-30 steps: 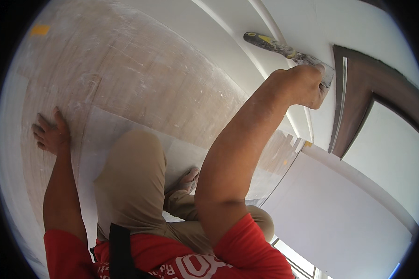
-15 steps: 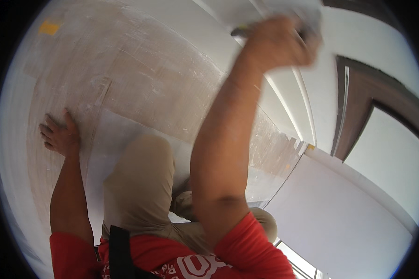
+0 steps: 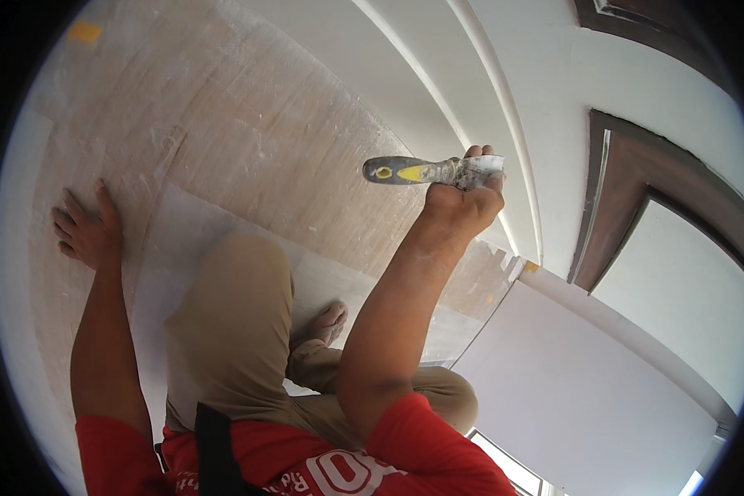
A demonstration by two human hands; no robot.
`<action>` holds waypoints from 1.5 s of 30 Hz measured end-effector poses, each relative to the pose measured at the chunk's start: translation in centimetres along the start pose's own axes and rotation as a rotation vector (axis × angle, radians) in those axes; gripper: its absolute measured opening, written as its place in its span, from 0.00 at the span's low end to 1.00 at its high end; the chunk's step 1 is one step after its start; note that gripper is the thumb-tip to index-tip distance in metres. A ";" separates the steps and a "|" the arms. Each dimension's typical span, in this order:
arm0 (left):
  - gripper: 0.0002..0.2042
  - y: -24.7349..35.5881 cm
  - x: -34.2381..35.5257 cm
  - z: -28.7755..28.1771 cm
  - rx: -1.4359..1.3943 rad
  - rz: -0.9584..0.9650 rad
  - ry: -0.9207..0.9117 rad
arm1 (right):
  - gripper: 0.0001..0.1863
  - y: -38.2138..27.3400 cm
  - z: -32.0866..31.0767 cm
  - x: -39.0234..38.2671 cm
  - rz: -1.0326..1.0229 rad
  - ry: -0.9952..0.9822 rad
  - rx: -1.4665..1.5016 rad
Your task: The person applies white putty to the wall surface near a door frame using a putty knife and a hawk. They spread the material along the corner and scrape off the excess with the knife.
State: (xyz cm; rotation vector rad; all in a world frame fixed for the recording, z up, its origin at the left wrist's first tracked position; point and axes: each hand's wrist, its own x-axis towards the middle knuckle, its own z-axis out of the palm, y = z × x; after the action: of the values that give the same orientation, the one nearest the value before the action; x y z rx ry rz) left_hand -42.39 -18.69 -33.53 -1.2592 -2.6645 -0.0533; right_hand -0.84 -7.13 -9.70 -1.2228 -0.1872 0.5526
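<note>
Putty knife [image 3: 431, 172] crosswise, blade [image 3: 478, 169] rightward

A scraper [image 3: 442, 172] has a smooth, plastic-looking handle [image 3: 388, 170] and crusted metal blade [image 3: 481, 166]. Dusty, wood-grained floor [image 3: 256, 157]; matt cloth trousers [image 3: 227, 331].

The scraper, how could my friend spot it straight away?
Find the white wall at the upper right, then the right hand in front of it. That hand holds the scraper by its metal end, handle pointing left. Unlike the plain wall behind, that dark handle has bright yellow patches.
</note>
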 end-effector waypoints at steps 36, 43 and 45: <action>0.41 -0.5 0.0 2.2 -0.219 0.018 0.222 | 0.29 -2.3 2.4 6.0 -1.450 -0.178 -1.264; 0.40 -0.3 -0.1 2.4 -0.233 0.033 0.244 | 0.34 -2.9 1.5 6.9 -1.502 -0.224 -1.421; 0.40 -0.6 0.0 2.6 -0.221 0.034 0.238 | 0.34 -3.0 1.5 6.8 -1.451 -0.236 -1.421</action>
State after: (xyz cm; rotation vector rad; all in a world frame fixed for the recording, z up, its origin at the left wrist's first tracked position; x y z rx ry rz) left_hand -43.25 -18.78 -36.06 -1.2691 -2.4832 -0.4742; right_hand 5.20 -3.21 -7.45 -1.8816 -1.7064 -0.9260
